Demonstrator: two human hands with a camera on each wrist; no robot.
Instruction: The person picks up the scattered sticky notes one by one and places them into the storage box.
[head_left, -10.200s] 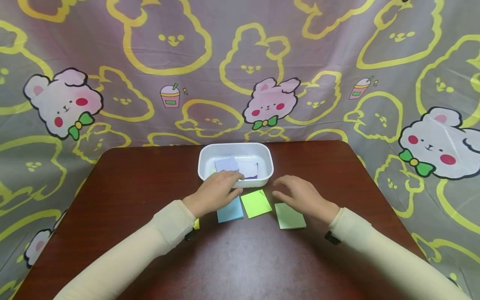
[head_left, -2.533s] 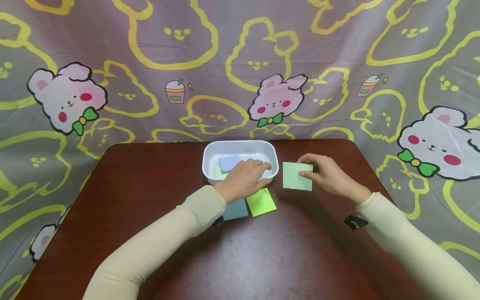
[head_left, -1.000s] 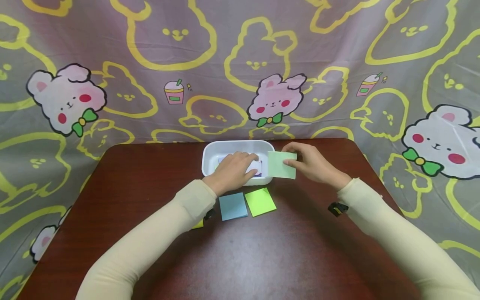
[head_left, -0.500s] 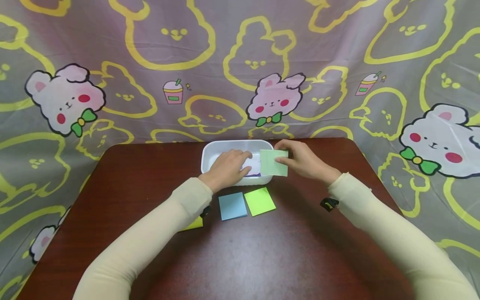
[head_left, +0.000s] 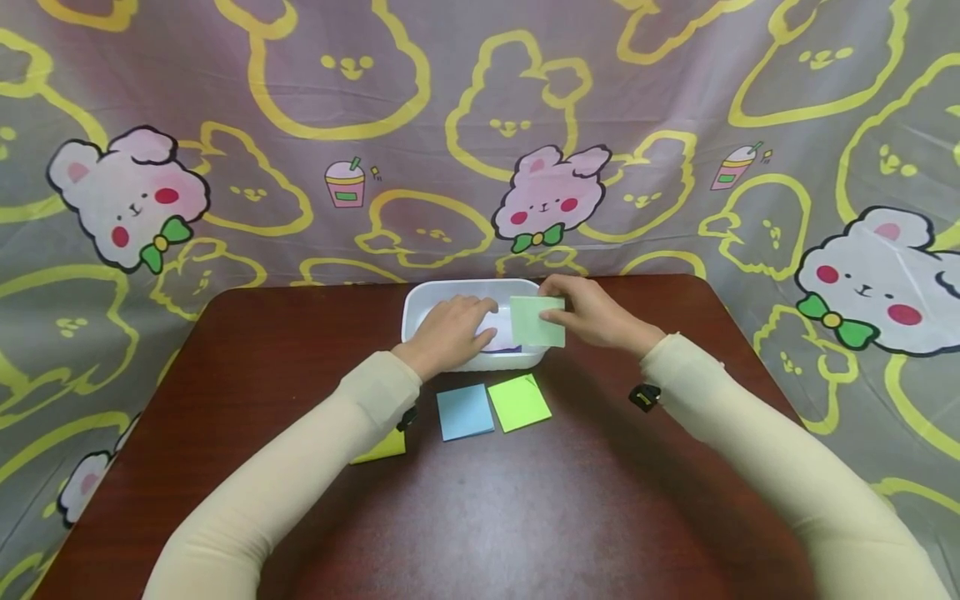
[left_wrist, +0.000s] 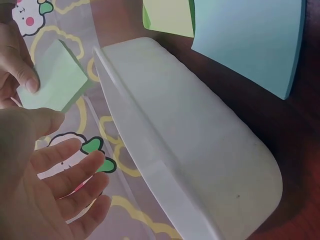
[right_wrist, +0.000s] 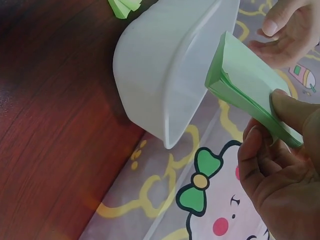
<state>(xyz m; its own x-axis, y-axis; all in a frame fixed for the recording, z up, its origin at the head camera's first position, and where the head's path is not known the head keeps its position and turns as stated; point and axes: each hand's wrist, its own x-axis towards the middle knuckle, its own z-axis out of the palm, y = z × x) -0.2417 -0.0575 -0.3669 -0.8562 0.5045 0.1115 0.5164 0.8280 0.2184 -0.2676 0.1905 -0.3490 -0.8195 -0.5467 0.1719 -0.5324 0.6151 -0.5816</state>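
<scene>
My right hand (head_left: 596,315) pinches a pale green sticky note pad (head_left: 528,323) by its right side, thumb on the front face. The right wrist view shows the pad (right_wrist: 250,67) as a thick stack with slightly parted sheets. It is held up over the right end of a white plastic tub (head_left: 517,362). My left hand (head_left: 447,335) hovers over the tub's left part, and its fingers (left_wrist: 82,172) are relaxed with nothing between them. A purple-edged white pad (head_left: 501,337) lies inside the tub; my left hand hides the rest of the contents.
In front of the tub lie a blue sticky note pad (head_left: 465,412) and a lime green pad (head_left: 519,402) with a bent corner. A yellow pad (head_left: 386,448) is partly under my left sleeve. A patterned curtain (head_left: 420,125) hangs behind the brown table (head_left: 510,517).
The pale green pad lay on the table earlier; my right hand has lifted it and carried it left over the tub. My left hand has drawn slightly left.
</scene>
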